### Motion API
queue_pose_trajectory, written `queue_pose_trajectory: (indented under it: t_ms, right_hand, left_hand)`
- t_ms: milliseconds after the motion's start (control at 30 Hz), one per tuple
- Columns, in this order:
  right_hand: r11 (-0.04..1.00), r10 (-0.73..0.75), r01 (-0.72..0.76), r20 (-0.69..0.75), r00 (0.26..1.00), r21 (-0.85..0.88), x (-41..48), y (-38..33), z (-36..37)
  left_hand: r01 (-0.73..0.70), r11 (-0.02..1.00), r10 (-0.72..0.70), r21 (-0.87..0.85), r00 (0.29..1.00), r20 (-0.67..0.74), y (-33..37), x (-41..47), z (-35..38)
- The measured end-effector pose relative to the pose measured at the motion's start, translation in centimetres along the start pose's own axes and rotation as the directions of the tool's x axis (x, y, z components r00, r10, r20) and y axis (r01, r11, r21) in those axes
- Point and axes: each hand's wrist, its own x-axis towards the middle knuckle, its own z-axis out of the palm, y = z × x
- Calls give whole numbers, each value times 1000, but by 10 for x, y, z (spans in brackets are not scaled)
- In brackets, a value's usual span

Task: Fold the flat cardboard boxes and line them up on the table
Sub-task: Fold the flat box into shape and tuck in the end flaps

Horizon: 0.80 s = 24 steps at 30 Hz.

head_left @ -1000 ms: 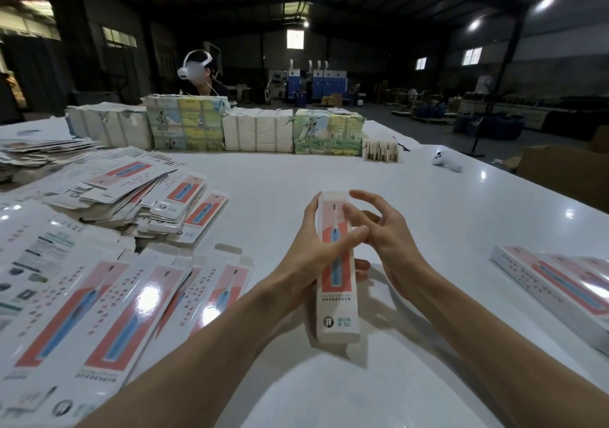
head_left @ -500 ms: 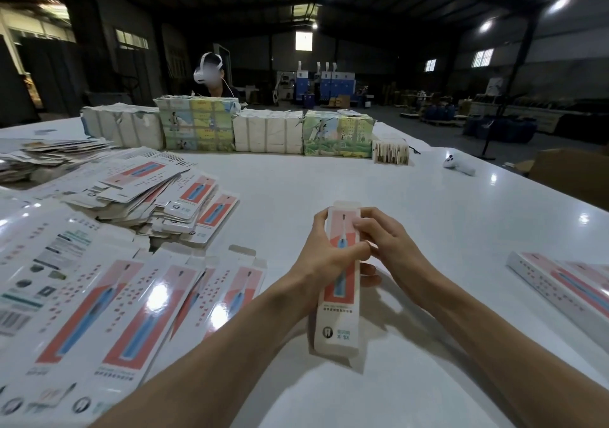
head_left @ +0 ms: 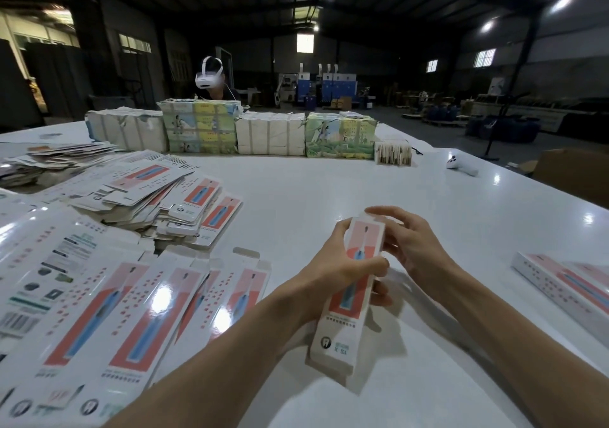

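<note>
Box [head_left: 341, 325] gripped mid-length by left hand [head_left: 342, 264], centre frame; top end clasped by right hand [head_left: 410, 246]. End to be closed squarely, walls kept uncrushed.

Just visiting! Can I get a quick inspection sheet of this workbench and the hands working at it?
Surface: white glossy table, glare spots.
Job's things: folded box in hand; flat boxes fanned at left; finished boxes lined at right.
Clutter: wrapped bundles along far edge; white handheld device.
Grips: left hand holds the folded box's middle; right hand fingers its far end.
Cables: thin white lead by the headset, faint.
Surroundings: dim warehouse; person in white headset opposite.
</note>
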Motion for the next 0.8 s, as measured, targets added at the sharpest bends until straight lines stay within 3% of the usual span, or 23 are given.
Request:
queue_pose_trajectory:
  t_ms: [400,633,800]
  right_hand:
    - [996,-91,92,75,993,-9,-2,-9,-5]
    - [987,17,-33,101,995,158,-4,-15,1]
    - [980,48,-55,41,998,189,-4,-18,0]
  left_hand:
    - [20,1000,-20,-5,1000,21,4,0,-2]
    - [-21,998,19,-52,999,-33,-1,3,2]
    - [-48,996,47,-73,999,-20,1,2,2]
